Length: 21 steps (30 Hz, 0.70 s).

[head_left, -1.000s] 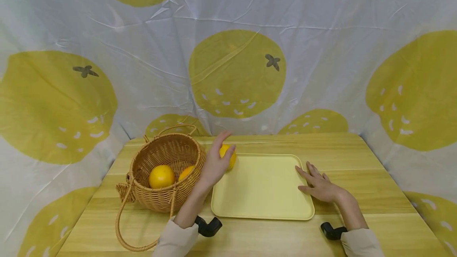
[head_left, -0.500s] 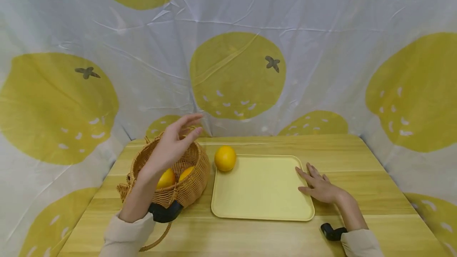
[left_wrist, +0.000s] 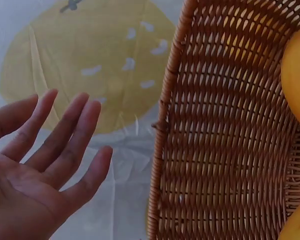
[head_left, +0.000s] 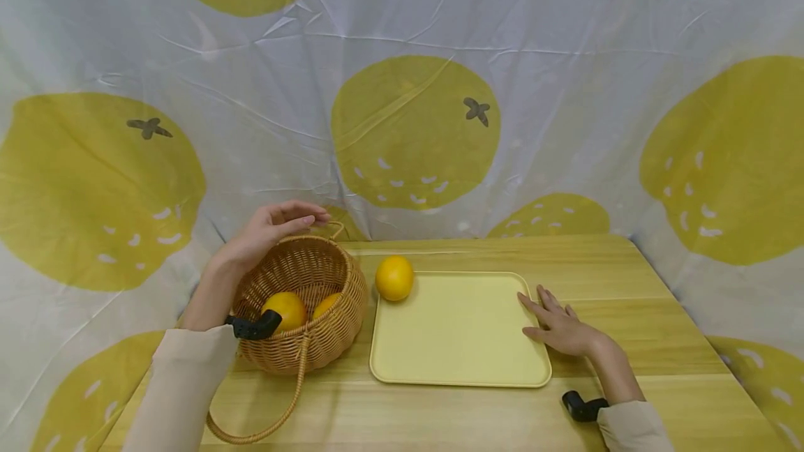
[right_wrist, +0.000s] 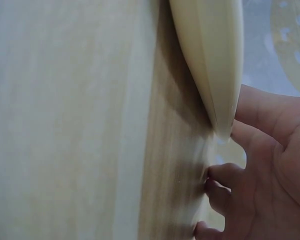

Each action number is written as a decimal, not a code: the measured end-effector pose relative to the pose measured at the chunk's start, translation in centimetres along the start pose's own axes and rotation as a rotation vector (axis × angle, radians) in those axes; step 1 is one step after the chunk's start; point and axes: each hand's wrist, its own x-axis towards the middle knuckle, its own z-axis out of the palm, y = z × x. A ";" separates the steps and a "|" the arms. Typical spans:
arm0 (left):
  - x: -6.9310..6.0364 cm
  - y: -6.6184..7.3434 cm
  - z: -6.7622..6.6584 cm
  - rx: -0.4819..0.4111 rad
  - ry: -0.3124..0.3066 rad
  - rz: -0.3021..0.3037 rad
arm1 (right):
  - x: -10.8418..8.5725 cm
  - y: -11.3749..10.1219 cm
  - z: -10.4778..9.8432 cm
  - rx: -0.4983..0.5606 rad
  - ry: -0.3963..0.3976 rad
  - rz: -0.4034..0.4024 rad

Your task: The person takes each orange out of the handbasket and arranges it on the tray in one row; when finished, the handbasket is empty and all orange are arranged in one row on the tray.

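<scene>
Near handle [head_left: 302,365]: hangs from the basket [head_left: 270,356] toward the near edge of the counter [head_left: 452,424]; I'd do well to hold my left sleeve [head_left: 188,377] out of its loop.
Tray [head_left: 461,340]: flat on the counter, right of the basket and apart from it, most of its floor bare.
Right hand [head_left: 561,326]: fingers loosely spread, gripping nothing, tips at the tray's right edge, just short of its far right corner. Light contact should steady the tray; pressing hard on that rim could tip it.
Exposed orange [head_left: 287,307]: inside the basket, toward its near left wall, the easier of the two to get fingers round, I judge.
Half-hidden orange [head_left: 326,304]: tucked behind the basket's near right rim; this one looks best approached steeply from above, so my knuckles miss the wicker.
Corner orange [head_left: 394,278]: at the tray's far left corner, covering it. I can't tell whether it sits fully on the floor or against the rim. Being round, it may roll, so I'd avoid any jolt to the tray.
Left hand [head_left: 266,232]: empty, fingers apart and slightly bent, above the basket's far left rim; the left wrist view shows it clear of the wicker. A wide, relaxed spread suits a fruit that size.
Cloth [head_left: 408,12]: hangs beyond the counter's far edge, out of the way.
</scene>
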 end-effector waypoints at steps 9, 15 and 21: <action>1.8 -3.9 -1.9 -0.031 -0.266 -0.084 | 0.0 -0.1 0.0 0.008 -0.001 0.001; 2.6 -5.5 -2.5 0.015 -0.414 -0.083 | 0.0 -0.1 0.0 0.001 0.003 0.001; 3.0 -6.0 -2.8 0.042 -0.516 -0.147 | 0.1 0.1 0.0 0.005 0.005 0.002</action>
